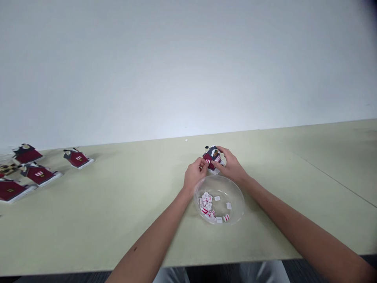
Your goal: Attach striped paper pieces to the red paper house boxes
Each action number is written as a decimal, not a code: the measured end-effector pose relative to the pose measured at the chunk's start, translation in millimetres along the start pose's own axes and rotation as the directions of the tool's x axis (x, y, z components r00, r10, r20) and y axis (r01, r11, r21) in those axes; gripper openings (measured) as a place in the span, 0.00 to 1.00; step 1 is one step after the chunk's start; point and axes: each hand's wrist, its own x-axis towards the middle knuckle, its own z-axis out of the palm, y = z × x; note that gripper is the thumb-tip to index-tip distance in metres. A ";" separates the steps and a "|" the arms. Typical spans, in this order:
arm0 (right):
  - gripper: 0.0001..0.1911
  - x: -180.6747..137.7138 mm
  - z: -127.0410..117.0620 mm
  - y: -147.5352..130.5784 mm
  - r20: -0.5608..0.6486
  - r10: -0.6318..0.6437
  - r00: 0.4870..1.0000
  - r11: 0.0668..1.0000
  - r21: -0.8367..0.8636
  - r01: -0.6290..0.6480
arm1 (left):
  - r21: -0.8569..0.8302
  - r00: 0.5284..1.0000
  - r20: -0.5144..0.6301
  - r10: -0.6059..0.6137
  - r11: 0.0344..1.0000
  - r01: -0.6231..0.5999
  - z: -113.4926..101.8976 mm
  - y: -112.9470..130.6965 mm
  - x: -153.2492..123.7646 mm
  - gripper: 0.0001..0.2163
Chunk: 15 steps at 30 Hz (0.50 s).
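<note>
A small dark red house-shaped ornament (212,155) with white trim is held over the pale green table (123,196), just beyond a clear plastic bowl (235,196). My left hand (194,175) pinches its left edge with curled fingers. My right hand (231,165) wraps around its right side and back. The bowl sits right below my wrists and holds several small red-and-white pieces (207,204) on its left side. Part of the ornament is hidden behind my fingers.
Several similar red house ornaments lie at the table's far left, among them one at the back (78,158), another (39,174) and a third (11,190) at the left border. A plain white wall (188,67) rises behind the table. The table's near edge (88,269) runs along the bottom.
</note>
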 end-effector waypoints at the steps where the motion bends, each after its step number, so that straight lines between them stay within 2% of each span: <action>1: 0.32 0.1 0.1 0.0 -0.001 -0.002 1.000 1.000 0.001 0.002 | 0.004 1.000 -0.002 0.000 1.000 0.000 -0.2 0.4 -0.1 0.08; 15: 0.32 -0.4 0.3 2.3 0.012 0.002 1.000 1.000 0.004 -0.002 | -0.024 1.000 -0.024 0.008 1.000 -0.009 -0.6 -2.2 1.7 0.08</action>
